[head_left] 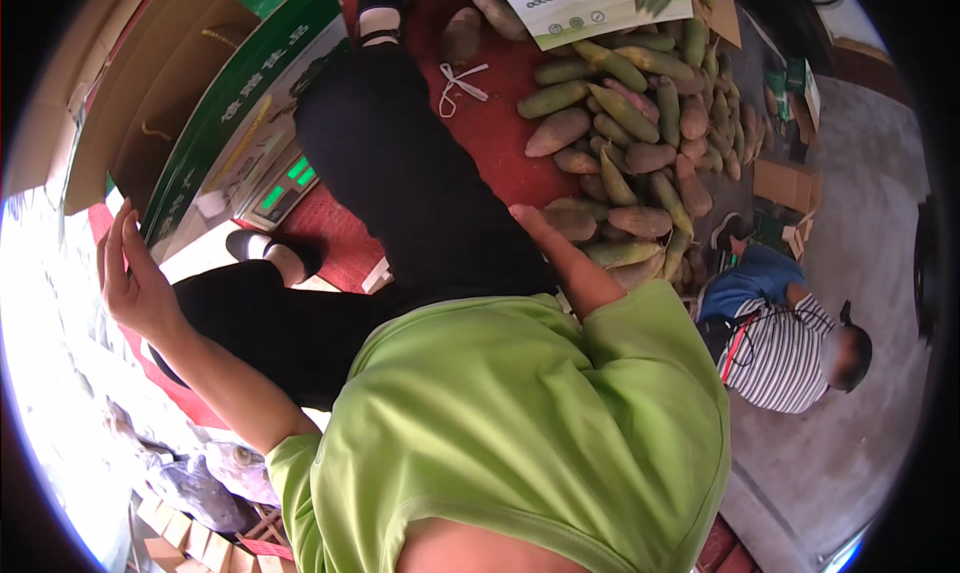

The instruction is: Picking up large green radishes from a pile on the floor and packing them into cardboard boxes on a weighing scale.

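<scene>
My left hand (140, 278) is raised at the left with its fingers stretched up and apart, and nothing shows in it. Its fingertips are close to the lower corner of a large open cardboard box (215, 123) with green and white outer sides. Beside my thigh, my right hand (532, 225) points toward a big heap of long green radishes (622, 113), mixed with pinkish-brown ones (640, 221). Its fingers are mostly hidden, so I cannot make out whether it holds anything. A pinkish radish (568, 224) lies right next to it.
A scale with a lit green display (290, 183) stands between the box and my leg. White string (460, 85) lies on the red mat (500, 158). A printed white box (590, 8) is at the far side. Another person (780, 348) is at the right.
</scene>
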`<state>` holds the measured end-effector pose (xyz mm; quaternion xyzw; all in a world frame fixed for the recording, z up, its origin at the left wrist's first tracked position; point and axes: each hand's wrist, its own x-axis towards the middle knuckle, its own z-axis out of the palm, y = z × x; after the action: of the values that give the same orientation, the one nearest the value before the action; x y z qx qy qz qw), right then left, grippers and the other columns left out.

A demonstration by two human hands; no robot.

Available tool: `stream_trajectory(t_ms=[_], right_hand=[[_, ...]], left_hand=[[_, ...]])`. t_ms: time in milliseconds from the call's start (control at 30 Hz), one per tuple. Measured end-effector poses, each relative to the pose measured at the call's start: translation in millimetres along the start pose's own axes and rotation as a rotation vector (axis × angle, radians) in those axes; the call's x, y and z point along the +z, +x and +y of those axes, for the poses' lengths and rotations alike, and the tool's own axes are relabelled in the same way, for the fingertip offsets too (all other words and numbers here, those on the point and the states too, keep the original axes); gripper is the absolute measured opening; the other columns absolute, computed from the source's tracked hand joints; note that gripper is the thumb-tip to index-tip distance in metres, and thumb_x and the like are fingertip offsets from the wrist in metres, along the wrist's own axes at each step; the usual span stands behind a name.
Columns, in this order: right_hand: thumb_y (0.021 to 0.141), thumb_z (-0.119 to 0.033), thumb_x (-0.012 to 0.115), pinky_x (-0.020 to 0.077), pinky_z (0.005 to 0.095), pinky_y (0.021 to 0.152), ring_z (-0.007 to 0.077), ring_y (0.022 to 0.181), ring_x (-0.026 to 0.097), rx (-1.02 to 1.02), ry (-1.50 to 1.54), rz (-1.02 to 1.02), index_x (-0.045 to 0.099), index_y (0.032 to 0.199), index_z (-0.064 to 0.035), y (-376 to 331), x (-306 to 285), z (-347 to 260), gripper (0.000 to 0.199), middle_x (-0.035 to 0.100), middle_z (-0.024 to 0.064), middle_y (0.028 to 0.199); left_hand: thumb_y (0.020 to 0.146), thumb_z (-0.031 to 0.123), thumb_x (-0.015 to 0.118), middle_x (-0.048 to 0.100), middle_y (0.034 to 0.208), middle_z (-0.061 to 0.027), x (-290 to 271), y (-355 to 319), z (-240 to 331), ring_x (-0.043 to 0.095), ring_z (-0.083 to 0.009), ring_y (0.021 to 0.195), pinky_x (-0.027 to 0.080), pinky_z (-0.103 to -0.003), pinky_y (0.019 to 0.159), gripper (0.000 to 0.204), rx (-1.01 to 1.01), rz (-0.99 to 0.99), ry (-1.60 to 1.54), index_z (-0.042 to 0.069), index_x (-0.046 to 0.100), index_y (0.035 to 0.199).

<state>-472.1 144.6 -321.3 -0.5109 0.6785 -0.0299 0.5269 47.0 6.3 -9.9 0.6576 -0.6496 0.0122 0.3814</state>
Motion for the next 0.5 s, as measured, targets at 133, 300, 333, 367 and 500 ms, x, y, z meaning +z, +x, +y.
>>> stream_trajectory(t_ms=[133,300,333,367,500], right_hand=[[0.072,-0.025,0.071,0.0531,0.0356,0.070,0.0267,0.076,0.069,0.131,0.140,0.092,0.069,0.096,-0.0078,1,-11,37,0.029,0.069,0.0148,0.080],[0.075,-0.019,0.070,0.0530,0.0305,0.076,0.0231,0.081,0.067,0.309,-0.132,0.130,0.065,0.105,-0.0075,-14,-51,-15,0.033,0.070,0.0100,0.089],[0.075,-0.019,0.070,0.0530,0.0305,0.076,0.0231,0.081,0.067,0.317,-0.129,0.134,0.065,0.105,-0.0075,-17,-60,-6,0.033,0.070,0.0100,0.089],[0.075,-0.018,0.069,0.0529,0.0330,0.080,0.0265,0.084,0.067,0.267,-0.241,0.246,0.065,0.106,-0.0084,-19,-72,13,0.033,0.069,0.0116,0.091],[0.075,-0.017,0.067,0.0498,0.0402,0.091,0.0331,0.103,0.060,0.346,-0.521,0.387,0.062,0.110,-0.0112,-26,-91,29,0.035,0.065,0.0122,0.107]], left_hand=[[0.094,0.004,0.057,0.070,0.096,-0.0069,13,4,-3,0.066,-0.0137,0.086,0.052,-0.024,0.073,0.017,-0.007,-0.023,-0.012,0.000,0.070,0.103],[0.094,0.006,0.057,0.070,0.095,-0.0068,-1,-3,-7,0.066,-0.0144,0.087,0.052,-0.025,0.073,0.017,-0.011,-0.008,0.057,0.000,0.071,0.103],[0.094,0.007,0.057,0.070,0.094,-0.0068,1,0,-6,0.066,-0.0147,0.086,0.052,-0.025,0.073,0.017,0.003,-0.014,0.063,0.001,0.071,0.103],[0.094,0.007,0.058,0.070,0.094,-0.0067,5,2,-5,0.066,-0.0150,0.086,0.053,-0.026,0.074,0.017,0.017,-0.021,0.065,0.001,0.071,0.102],[0.094,0.008,0.058,0.070,0.094,-0.0067,9,4,-4,0.066,-0.0156,0.086,0.053,-0.027,0.075,0.017,0.018,-0.021,0.076,0.001,0.071,0.102]])
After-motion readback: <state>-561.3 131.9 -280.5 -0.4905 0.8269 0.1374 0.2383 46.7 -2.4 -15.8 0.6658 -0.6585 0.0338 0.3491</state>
